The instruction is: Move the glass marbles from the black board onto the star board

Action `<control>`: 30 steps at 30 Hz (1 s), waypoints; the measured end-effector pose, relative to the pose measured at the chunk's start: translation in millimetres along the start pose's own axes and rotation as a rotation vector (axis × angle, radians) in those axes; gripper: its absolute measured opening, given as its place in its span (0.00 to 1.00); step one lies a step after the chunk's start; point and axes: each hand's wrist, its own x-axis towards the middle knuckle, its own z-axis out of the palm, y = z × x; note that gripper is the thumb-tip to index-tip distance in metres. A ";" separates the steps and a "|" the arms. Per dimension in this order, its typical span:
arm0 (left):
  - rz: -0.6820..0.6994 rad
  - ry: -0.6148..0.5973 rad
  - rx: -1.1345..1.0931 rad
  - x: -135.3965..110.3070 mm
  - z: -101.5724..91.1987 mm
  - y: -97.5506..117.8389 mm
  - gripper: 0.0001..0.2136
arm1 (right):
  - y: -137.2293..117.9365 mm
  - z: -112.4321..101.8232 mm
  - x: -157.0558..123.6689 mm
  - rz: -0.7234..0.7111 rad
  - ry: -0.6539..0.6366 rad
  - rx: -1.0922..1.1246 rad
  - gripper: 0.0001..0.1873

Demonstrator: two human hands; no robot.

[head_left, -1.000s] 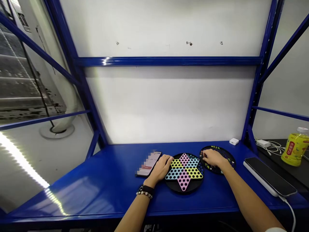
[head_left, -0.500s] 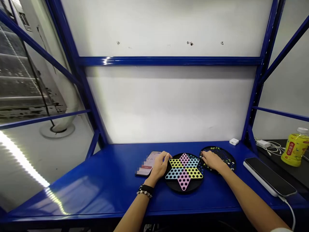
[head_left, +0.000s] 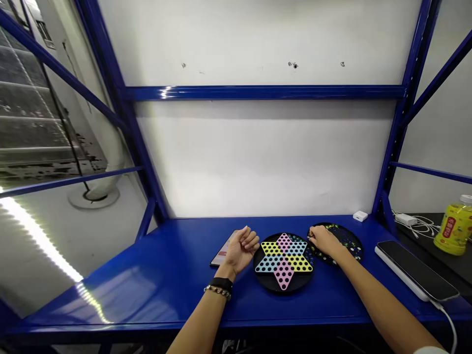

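A Chinese checkers board point(head_left: 283, 260) with a pink, yellow and blue star of holes lies on the blue table. Left of it, my left hand point(head_left: 240, 250) is turned palm up with curled fingers; whether something small is inside is hidden. Under and behind that hand lies a phone point(head_left: 218, 258) with a lit screen, partly covered. My right hand point(head_left: 324, 241) has its fingers closed together over the left part of a round black tray point(head_left: 356, 241). Small coloured marbles point(head_left: 344, 239) are scattered in this tray. The fingertips are too small to show what they pinch.
A dark-screened phone point(head_left: 415, 268) rests on a white block at the right, with a white cable. A white charger point(head_left: 360, 216) sits by the back edge. A yellow bottle point(head_left: 453, 226) stands on the black surface at far right. Blue posts frame the table.
My left hand has rolled from palm down beside the board to palm up with fingers curled. My right hand stays over the tray's left part. The view has shifted slightly.
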 end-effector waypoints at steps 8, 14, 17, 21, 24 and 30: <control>0.012 0.019 0.027 -1.9 -0.5 -1.1 0.23 | -8.1 -8.7 13.8 -0.027 0.111 0.179 0.06; 0.025 -0.007 0.023 -2.9 -1.5 -0.9 0.20 | -65.8 -3.1 47.6 -0.131 0.013 0.267 0.05; -0.014 -0.048 -0.027 -4.1 -1.7 -1.0 0.18 | -99.5 8.2 61.6 -0.181 -0.070 0.260 0.05; -0.107 -0.136 -0.121 -4.5 -3.1 -3.1 0.12 | -126.8 18.7 72.1 -0.174 -0.145 0.182 0.05; -0.145 -0.167 -0.140 -4.1 -3.7 -4.5 0.08 | -132.9 20.9 75.3 -0.175 -0.178 0.121 0.04; -0.124 -0.195 -0.104 -4.2 -4.4 -5.5 0.08 | -126.1 23.7 69.0 -0.253 -0.135 0.098 0.05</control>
